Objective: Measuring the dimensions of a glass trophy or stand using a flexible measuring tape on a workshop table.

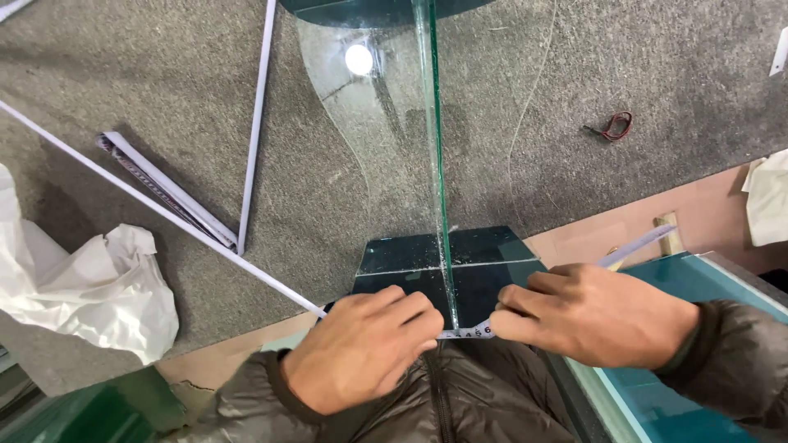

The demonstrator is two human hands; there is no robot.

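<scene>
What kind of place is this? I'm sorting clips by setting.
Probably a glass workshop. An upright glass pane stands on a grey felt-covered bench, with teal glass sheets stacked nearby, while both hands stretch a measuring tape across the pane's edge.

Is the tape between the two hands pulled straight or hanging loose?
Pulled straight. The tape runs in a flat line from the left hand to the right hand, across the glass sheet's edge.

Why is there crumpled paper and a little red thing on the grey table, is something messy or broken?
A bit messy, nothing broken. Crumpled white paper lies loose at the left, and a small red loop sits alone far right. Both hands pinch a measuring tape against the upright glass sheet, which shows no cracks.
</scene>
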